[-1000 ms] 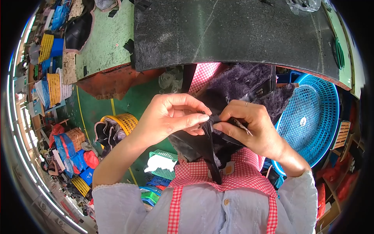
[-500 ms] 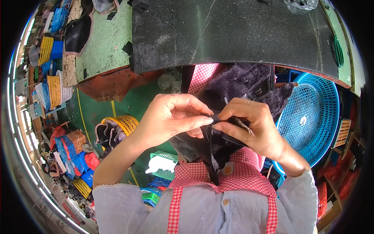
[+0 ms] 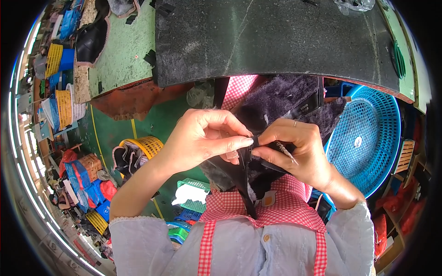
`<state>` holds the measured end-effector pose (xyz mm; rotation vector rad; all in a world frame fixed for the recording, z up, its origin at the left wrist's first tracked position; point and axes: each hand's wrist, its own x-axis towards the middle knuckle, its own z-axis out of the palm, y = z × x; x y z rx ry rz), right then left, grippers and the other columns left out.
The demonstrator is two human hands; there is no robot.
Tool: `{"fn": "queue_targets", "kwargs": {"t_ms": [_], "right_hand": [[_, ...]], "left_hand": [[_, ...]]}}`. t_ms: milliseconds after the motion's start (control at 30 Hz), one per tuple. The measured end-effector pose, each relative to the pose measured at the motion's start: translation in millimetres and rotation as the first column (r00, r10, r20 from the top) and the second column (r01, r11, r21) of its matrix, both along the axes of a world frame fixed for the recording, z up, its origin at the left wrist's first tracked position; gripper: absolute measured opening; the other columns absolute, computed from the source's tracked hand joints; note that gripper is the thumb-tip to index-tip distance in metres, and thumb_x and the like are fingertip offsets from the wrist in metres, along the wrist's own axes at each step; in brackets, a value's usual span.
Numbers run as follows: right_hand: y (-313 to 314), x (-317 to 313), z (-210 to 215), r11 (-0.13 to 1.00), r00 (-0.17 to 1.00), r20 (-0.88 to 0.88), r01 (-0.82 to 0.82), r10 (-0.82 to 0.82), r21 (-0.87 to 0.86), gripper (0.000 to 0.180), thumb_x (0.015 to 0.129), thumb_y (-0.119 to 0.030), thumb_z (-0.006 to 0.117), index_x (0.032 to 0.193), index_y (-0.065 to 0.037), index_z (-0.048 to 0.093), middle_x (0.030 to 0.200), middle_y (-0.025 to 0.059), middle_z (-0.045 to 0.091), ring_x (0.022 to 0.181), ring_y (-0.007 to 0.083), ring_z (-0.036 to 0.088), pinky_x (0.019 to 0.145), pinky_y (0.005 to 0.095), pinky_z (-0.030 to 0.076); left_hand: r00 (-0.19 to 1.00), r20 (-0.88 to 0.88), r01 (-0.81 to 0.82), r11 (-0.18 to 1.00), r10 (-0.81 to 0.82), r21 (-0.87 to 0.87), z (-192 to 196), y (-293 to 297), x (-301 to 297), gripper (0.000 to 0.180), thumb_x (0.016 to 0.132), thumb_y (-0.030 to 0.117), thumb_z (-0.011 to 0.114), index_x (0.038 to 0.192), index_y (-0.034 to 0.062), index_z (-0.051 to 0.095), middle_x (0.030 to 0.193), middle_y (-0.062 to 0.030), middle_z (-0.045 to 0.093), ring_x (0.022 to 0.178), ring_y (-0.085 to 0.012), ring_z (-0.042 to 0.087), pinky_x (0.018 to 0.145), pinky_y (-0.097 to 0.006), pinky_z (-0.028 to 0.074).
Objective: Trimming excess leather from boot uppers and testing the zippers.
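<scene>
My left hand (image 3: 209, 138) and my right hand (image 3: 297, 149) meet in front of my chest, thumbs and forefingers pinched on the top end of a black zipper (image 3: 247, 172). The zipper runs down the edge of a black piece with dark fluffy lining, which looks like a boot upper; much of it is hidden behind my hands. A thin, pale, pointed thing (image 3: 287, 152) sticks out from between my right fingers; I cannot make out its kind. More dark furry pieces (image 3: 281, 96) with smooth black edges lie just beyond my hands, over pink checked cloth (image 3: 239, 89).
A dark-topped workbench (image 3: 276, 41) stands ahead, with a green tabletop (image 3: 124, 50) at its left holding a black cut piece (image 3: 92, 41). A large blue basket (image 3: 393, 138) stands at right. A yellow basket (image 3: 149, 146) of pieces and a green basket (image 3: 193, 184) are at lower left.
Both hands keep their pinch on the zipper end. My right hand has turned slightly, and the pointed thing in it has tilted down a little.
</scene>
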<state>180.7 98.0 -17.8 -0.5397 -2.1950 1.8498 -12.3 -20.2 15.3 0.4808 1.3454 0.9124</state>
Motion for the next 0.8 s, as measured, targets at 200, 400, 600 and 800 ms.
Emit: {"fn": "queue_targets", "kwargs": {"t_ms": [200, 400, 600, 800], "right_hand": [[-1.5, -0.4, -1.3, 1.0, 1.0, -0.02, 0.006, -0.006, -0.004, 0.014, 0.075, -0.002, 0.08, 0.081, 0.0, 0.068, 0.081, 0.0078, 0.067, 0.072, 0.018, 0.064, 0.065, 0.0289, 0.05], [-9.3, -1.2, 3.9, 0.997, 0.997, -0.024, 0.07, -0.07, -0.023, 0.028, 0.072, -0.001, 0.082, 0.096, -0.001, 0.067, 0.085, 0.0061, 0.064, 0.072, 0.0164, 0.064, 0.061, 0.0265, 0.051], [0.4, -5.2, -3.1, 0.9, 0.968, -0.235, 0.026, 0.085, 0.434, 0.024, 0.071, -0.007, 0.081, 0.094, -0.013, 0.076, 0.092, 0.002, 0.052, 0.061, 0.0095, 0.056, 0.05, 0.0249, 0.046], [-14.9, -5.7, -20.5, 0.911, 0.94, -0.336, 0.083, 0.063, 0.403, 0.023, 0.065, -0.009, 0.079, 0.087, -0.009, 0.073, 0.084, 0.0, 0.051, 0.064, 0.0133, 0.058, 0.052, 0.029, 0.048]], "left_hand": [[1.0, 0.014, -0.012, 1.0, 0.012, -0.006, 0.4, -0.1, 0.8, 0.009, 0.089, 0.003, 0.069, 0.095, -0.0036, 0.067, 0.083, -0.0085, 0.069, 0.069, -0.0159, 0.071, 0.061, -0.026, 0.059], [0.992, -0.118, 0.052, 0.999, -0.05, 0.014, 3.3, -0.6, 4.2, 0.009, 0.092, 0.006, 0.067, 0.095, -0.0023, 0.065, 0.081, -0.0062, 0.067, 0.065, -0.0127, 0.068, 0.055, -0.023, 0.054], [0.975, -0.19, 0.108, 0.993, -0.117, -0.053, -1.3, -1.4, 4.4, 0.011, 0.095, 0.008, 0.063, 0.1, -0.0019, 0.062, 0.081, -0.0043, 0.066, 0.064, -0.0095, 0.065, 0.049, -0.02, 0.046], [0.819, -0.567, 0.155, 0.985, -0.083, 0.079, 1.0, -4.9, 11.2, 0.006, 0.094, 0.006, 0.064, 0.095, -0.0002, 0.064, 0.084, -0.0009, 0.063, 0.064, -0.003, 0.055, 0.056, -0.018, 0.045]]}}
